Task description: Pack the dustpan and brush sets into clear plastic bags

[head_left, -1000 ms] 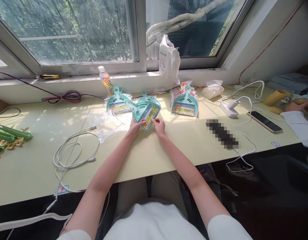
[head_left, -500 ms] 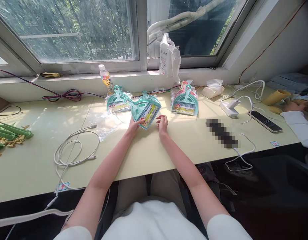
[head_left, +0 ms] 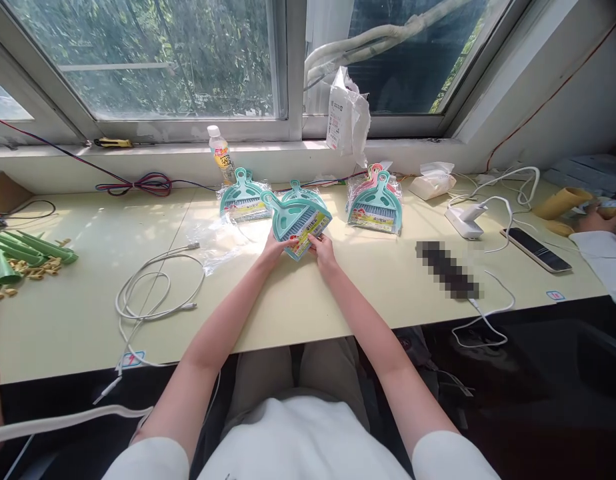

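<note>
A teal dustpan and brush set (head_left: 289, 219) with a yellow label is held tilted above the table, its handle pointing up and left. My left hand (head_left: 277, 249) grips its lower left side, and my right hand (head_left: 324, 252) closes on the lower right edge, thumb over the label. Just behind it another teal dustpan (head_left: 303, 192) is partly hidden. Bagged teal dustpan sets lie to the left (head_left: 242, 192) and right (head_left: 379, 195), the right group with a pink one underneath. Crumpled clear plastic film (head_left: 218, 248) rests left of my left hand.
A drink bottle (head_left: 221, 157) stands behind the left sets. Coiled white cable (head_left: 153, 287) lies left, near green plastic parts (head_left: 38, 252). On the right are a tissue pack (head_left: 432, 181), a white charger (head_left: 464, 219), a phone (head_left: 537, 250), a blurred-out dark object (head_left: 447, 270) and another person's hand (head_left: 601, 220).
My right hand has come in from beside the dustpan set and taken hold of its right edge. My left hand keeps its grip. The view has shifted slightly.
</note>
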A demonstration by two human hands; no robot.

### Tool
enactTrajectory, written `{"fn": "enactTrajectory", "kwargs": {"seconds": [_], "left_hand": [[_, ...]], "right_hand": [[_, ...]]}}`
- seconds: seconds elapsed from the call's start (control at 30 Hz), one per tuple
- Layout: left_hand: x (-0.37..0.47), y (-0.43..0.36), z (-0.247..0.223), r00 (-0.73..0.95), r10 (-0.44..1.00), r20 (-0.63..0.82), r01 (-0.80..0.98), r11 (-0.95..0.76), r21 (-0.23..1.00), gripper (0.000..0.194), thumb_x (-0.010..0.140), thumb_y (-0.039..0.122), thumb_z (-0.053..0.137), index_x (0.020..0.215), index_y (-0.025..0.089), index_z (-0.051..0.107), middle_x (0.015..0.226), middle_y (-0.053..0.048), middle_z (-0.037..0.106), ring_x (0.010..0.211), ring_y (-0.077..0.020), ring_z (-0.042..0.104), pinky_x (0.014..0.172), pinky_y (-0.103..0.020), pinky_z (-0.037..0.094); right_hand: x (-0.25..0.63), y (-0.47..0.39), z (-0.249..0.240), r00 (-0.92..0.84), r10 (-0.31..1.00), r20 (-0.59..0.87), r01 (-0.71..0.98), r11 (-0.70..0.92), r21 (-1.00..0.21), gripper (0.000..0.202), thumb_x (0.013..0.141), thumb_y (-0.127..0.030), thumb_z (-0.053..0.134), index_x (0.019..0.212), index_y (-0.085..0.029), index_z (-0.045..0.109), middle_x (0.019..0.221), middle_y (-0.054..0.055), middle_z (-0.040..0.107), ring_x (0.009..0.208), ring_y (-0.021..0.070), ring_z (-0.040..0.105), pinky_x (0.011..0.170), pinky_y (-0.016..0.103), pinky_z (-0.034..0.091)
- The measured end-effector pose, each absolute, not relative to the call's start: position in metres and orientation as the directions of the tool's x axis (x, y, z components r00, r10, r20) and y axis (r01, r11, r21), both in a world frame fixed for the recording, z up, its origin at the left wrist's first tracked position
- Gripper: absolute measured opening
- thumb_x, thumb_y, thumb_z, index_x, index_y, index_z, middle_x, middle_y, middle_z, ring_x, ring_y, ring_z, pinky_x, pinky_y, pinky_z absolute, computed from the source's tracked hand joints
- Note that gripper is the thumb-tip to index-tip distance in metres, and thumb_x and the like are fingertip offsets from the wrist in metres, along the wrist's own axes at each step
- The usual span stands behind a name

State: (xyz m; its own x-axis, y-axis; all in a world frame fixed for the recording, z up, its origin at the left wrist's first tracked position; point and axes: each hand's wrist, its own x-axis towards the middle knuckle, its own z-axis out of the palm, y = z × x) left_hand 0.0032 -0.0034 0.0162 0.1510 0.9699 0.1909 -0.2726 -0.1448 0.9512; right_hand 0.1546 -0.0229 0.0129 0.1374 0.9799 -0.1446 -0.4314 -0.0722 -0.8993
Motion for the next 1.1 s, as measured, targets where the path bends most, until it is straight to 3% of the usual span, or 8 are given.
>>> {"fn": "enactTrajectory", "kwargs": {"seconds": [0.13, 0.23, 0.33, 0.4, 0.6, 0.7, 0.87, 1.1], "left_hand": [[0.003, -0.003, 0.019, 0.07, 0.941, 0.332, 0.052, -0.335, 0.941, 0.073, 0.074, 0.045, 0.078, 0.137, 0.023, 0.048, 0.127, -0.011, 0.061, 0.12, -0.03, 0.057, 0.1, -0.044, 0.048], [-0.009, -0.006, 0.036, -0.144, 0.858, 0.493, 0.436, -0.392, 0.81, 0.054, 0.092, 0.044, 0.054, 0.141, 0.023, 0.043, 0.134, -0.013, 0.055, 0.122, -0.0285, 0.053, 0.101, -0.044, 0.044], [-0.039, -0.006, 0.057, -0.257, 0.783, 0.567, 0.795, -0.163, 0.585, 0.045, 0.093, 0.044, 0.048, 0.129, 0.017, 0.054, 0.132, -0.018, 0.054, 0.128, -0.035, 0.045, 0.104, -0.05, 0.037], [-0.064, -0.004, 0.064, -0.278, 0.83, 0.484, 0.901, 0.051, 0.43, 0.046, 0.089, 0.05, 0.051, 0.115, 0.014, 0.062, 0.121, -0.022, 0.06, 0.124, -0.0412, 0.045, 0.102, -0.055, 0.034], [-0.107, 0.006, 0.05, -0.304, 0.942, 0.141, 0.951, 0.292, 0.102, 0.032, 0.079, 0.034, 0.06, 0.101, 0.011, 0.067, 0.108, -0.025, 0.066, 0.114, -0.0439, 0.051, 0.097, -0.055, 0.031], [-0.102, 0.004, 0.048, -0.268, 0.932, 0.244, 0.961, 0.239, 0.141, 0.03, 0.083, 0.021, 0.051, 0.107, 0.01, 0.065, 0.111, -0.025, 0.064, 0.115, -0.0417, 0.05, 0.096, -0.053, 0.031], [-0.084, -0.001, 0.054, -0.204, 0.835, 0.511, 0.959, 0.064, 0.277, 0.039, 0.094, 0.023, 0.035, 0.119, 0.012, 0.062, 0.111, -0.023, 0.064, 0.114, -0.0388, 0.051, 0.095, -0.052, 0.032], [-0.086, 0.006, 0.034, -0.111, 0.812, 0.573, 0.962, -0.057, 0.268, 0.042, 0.097, 0.028, 0.035, 0.119, 0.013, 0.068, 0.101, -0.021, 0.07, 0.104, -0.0377, 0.054, 0.091, -0.052, 0.033]], "right_hand": [[0.16, -0.019, 0.009, 0.181, 0.969, -0.166, -0.479, -0.061, -0.876, 0.022, 0.075, -0.022, 0.077, 0.091, -0.017, 0.062, 0.09, 0.004, 0.074, 0.086, 0.0192, 0.073, 0.08, 0.034, 0.063], [0.164, -0.017, 0.009, 0.208, 0.964, -0.167, -0.492, -0.045, -0.869, 0.023, 0.075, -0.017, 0.076, 0.092, -0.017, 0.061, 0.092, 0.004, 0.074, 0.083, 0.0178, 0.073, 0.078, 0.033, 0.063], [0.166, -0.017, 0.009, 0.224, 0.96, -0.166, -0.489, -0.037, -0.871, 0.023, 0.076, -0.016, 0.075, 0.094, -0.018, 0.061, 0.093, 0.004, 0.075, 0.082, 0.0174, 0.073, 0.076, 0.032, 0.064], [0.165, -0.018, 0.01, 0.215, 0.963, -0.164, -0.488, -0.04, -0.872, 0.022, 0.077, -0.017, 0.075, 0.094, -0.018, 0.061, 0.093, 0.004, 0.075, 0.082, 0.0174, 0.073, 0.076, 0.032, 0.064], [0.159, -0.023, 0.013, 0.126, 0.982, -0.138, -0.448, -0.068, -0.892, 0.021, 0.077, -0.018, 0.076, 0.093, -0.017, 0.062, 0.09, 0.005, 0.075, 0.079, 0.0189, 0.073, 0.076, 0.035, 0.064], [0.158, -0.026, 0.014, 0.074, 0.992, -0.103, -0.416, -0.063, -0.907, 0.024, 0.076, -0.022, 0.078, 0.094, -0.017, 0.063, 0.09, 0.005, 0.075, 0.08, 0.0193, 0.073, 0.078, 0.036, 0.064], [0.157, -0.027, 0.016, 0.026, 0.999, -0.041, -0.392, -0.028, -0.919, 0.032, 0.072, -0.03, 0.083, 0.095, -0.018, 0.063, 0.091, 0.005, 0.075, 0.08, 0.0202, 0.073, 0.078, 0.038, 0.064], [0.162, -0.03, 0.018, 0.066, 0.997, -0.048, -0.285, -0.027, -0.958, 0.025, 0.075, -0.024, 0.077, 0.095, -0.017, 0.064, 0.093, 0.007, 0.075, 0.082, 0.0212, 0.073, 0.077, 0.038, 0.064]]}}
